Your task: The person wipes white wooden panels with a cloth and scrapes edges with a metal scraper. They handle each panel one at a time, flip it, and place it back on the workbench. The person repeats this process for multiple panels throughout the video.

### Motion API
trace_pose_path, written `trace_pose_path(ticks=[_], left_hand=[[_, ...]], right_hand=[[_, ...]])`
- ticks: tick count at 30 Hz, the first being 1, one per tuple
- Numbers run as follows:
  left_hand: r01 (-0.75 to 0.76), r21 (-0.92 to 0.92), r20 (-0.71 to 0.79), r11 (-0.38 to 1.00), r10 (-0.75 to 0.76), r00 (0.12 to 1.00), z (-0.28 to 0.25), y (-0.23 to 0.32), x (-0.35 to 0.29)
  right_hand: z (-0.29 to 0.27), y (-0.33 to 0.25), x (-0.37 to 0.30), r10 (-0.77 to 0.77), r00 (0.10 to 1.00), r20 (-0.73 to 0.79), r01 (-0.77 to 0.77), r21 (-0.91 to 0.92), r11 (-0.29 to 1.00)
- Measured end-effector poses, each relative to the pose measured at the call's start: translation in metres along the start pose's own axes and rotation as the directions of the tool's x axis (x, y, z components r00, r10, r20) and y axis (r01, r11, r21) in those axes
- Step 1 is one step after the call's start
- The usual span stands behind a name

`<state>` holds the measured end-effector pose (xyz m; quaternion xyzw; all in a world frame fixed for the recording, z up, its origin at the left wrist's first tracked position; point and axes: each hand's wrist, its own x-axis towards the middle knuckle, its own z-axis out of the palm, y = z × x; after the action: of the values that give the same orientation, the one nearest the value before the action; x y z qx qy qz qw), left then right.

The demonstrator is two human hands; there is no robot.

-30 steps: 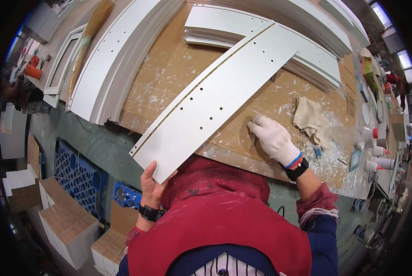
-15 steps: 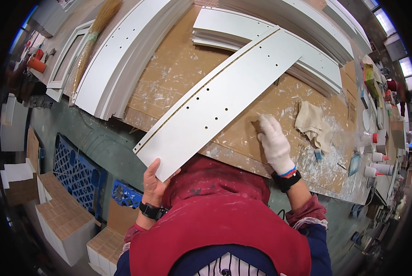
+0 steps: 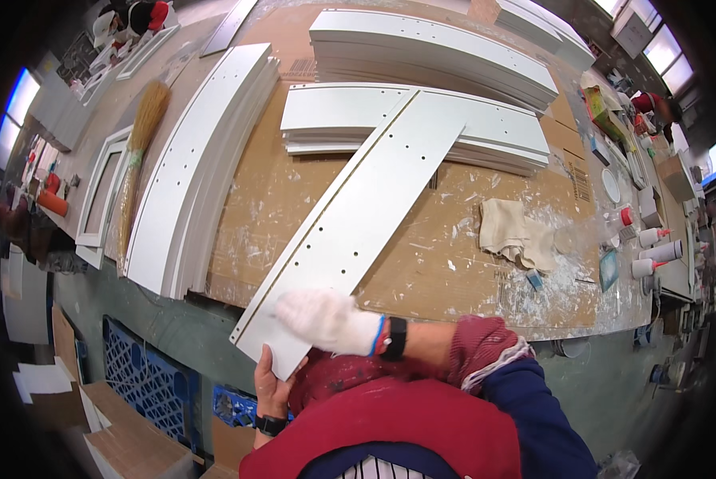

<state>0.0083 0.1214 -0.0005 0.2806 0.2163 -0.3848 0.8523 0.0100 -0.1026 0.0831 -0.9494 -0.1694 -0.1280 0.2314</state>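
A long white panel (image 3: 348, 223) with drilled holes and a groove along one edge slants toward me. Its far end rests on a short stack of white panels (image 3: 493, 132). My left hand (image 3: 273, 389), bare, grips the near corner, thumb on top. Over the same near end is my right hand (image 3: 326, 319) in a white knit glove. Motion smears its fingers, so whether they press on the surface or hold anything is unclear. The near end of the panel reaches past the table edge to my red apron (image 3: 422, 399).
More white panels (image 3: 202, 152) are stacked at the left, beside a straw brush (image 3: 144, 128). A beige cloth (image 3: 517, 233) and a small blue block (image 3: 535, 279) lie on the cardboard-covered table (image 3: 446, 279). White bottles (image 3: 649, 266) stand at the right. A blue pallet (image 3: 146, 375) leans below left.
My right hand has swung left from above the table onto the panel's near end. The left hand keeps its grip on the corner. My view has shifted.
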Motion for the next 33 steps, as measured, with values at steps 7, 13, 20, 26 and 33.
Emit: trace_pose_path(ticks=[7,13,20,26,33], left_hand=[[0.01,-0.088,-0.105,0.996,-0.02,0.994,-0.004,-0.002,-0.003],[0.026,-0.108,-0.132,0.994,-0.04,0.99,-0.007,-0.005,-0.002],[0.015,-0.112,-0.084,0.994,-0.025,0.996,-0.013,-0.005,0.002],[0.034,-0.144,-0.116,0.989,-0.051,0.992,-0.017,0.001,0.006],[-0.009,-0.112,-0.192,0.994,-0.013,0.981,-0.019,-0.004,0.001]], right_hand=[[-0.013,0.047,0.003,0.065,0.998,-0.012,-0.063,-0.5,0.864],[-0.101,0.199,-0.023,0.297,0.903,-0.31,-0.419,-0.489,0.765],[-0.206,0.31,-0.07,0.596,0.597,-0.536,-0.799,-0.459,0.388],[-0.075,0.134,-0.012,-0.087,0.994,-0.069,0.009,-0.728,0.686],[-0.079,0.18,-0.006,0.068,0.996,-0.06,-0.09,-0.539,0.838]])
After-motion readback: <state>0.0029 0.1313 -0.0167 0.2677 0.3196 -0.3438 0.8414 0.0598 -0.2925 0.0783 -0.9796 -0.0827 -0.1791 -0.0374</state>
